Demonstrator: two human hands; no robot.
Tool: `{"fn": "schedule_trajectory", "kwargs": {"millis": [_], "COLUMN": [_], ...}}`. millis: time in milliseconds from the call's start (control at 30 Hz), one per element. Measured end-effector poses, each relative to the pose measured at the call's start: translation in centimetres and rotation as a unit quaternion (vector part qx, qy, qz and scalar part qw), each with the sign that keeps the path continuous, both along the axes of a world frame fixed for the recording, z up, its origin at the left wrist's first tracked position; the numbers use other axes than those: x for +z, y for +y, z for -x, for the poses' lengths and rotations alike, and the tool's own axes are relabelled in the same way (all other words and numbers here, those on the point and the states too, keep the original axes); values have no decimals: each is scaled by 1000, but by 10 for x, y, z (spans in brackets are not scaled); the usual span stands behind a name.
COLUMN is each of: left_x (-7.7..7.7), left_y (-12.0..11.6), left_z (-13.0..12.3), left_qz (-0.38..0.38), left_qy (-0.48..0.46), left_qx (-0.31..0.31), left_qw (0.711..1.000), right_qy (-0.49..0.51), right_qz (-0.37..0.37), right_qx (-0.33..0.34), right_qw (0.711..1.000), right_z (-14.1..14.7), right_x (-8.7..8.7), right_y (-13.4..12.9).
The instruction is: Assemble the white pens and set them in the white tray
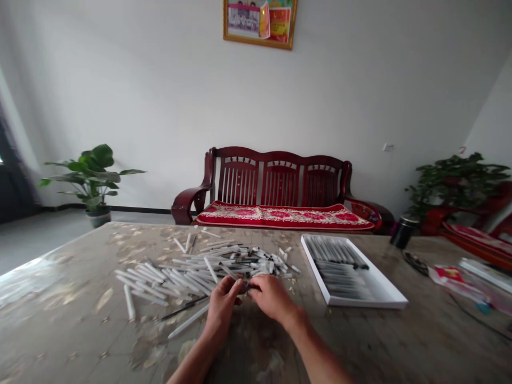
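Left hand (222,301) and right hand (272,298) close together above the counter (80,304), both half closed, fingers curled inward and meeting around a small dark pen piece (247,288), mostly hidden between them, its exact shape too small to tell. Just beyond the hands, a loose heap of white pen tubes (192,277), lying crisscrossed, some with dark ends, a few scattered farther out toward the back of the counter. Just beside the left hand and nearer the front, one long white tube (188,320) and one thin black rod (184,308), both flat on the counter, slightly apart from the heap. To the right of the hands, a white tray (314,269) holding rows of black-tipped pens (340,269), all laid side by side. Farther right on the counter, a dark jar (404,232), a coiled dark cord (414,263) and a red-printed packet (452,282). Beyond the counter, a dark red wooden bench (238,181) with a red cushion (280,216) against a white wall (160,96), a potted plant (90,178) off to its left, and a framed picture (260,24) high above.
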State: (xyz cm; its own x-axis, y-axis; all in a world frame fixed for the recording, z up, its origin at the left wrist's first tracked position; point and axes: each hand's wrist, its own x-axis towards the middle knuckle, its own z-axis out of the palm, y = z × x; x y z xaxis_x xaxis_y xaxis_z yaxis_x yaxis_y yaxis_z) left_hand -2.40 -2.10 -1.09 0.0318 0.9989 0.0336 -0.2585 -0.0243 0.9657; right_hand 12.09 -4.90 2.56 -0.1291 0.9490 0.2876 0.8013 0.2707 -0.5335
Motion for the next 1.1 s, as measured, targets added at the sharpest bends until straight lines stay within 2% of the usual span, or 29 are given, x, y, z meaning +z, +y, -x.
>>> {"fn": "schedule_trajectory", "kwargs": {"millis": [133, 233, 333, 500, 633, 733, 867, 1100], "left_x": [0, -3, -7, -9, -11, -11, -11, -13], "left_y": [-2, -3, -3, -2, 0, 1, 1, -1], "left_z": [-2, -2, -3, -4, -5, -4, -3, -2], "left_qz": [23, 23, 10, 6, 1, 7, 3, -13], "left_qy": [6, 27, 54, 78, 83, 75, 85, 112], "left_qx": [-26, -51, -76, -83, -86, -85, -84, -84], "left_qw": [999, 998, 996, 993, 993, 994, 993, 990], "right_qy": [60, 91, 79, -11, -127, -201, -270, -331], "right_qz": [40, 37, 14, -11, -10, 6, 24, 33], "right_qx": [25, -10, -64, -170, -253, -282, -292, -280], "right_qw": [997, 995, 995, 985, 959, 938, 917, 901], "right_z": [-21, -45, -79, -160, -227, -259, -275, -275], "right_x": [6, 6, 5, 13, 25, 27, 22, 20], "right_y": [12, 20, 20, -6, -36, -52, -56, -43]}}
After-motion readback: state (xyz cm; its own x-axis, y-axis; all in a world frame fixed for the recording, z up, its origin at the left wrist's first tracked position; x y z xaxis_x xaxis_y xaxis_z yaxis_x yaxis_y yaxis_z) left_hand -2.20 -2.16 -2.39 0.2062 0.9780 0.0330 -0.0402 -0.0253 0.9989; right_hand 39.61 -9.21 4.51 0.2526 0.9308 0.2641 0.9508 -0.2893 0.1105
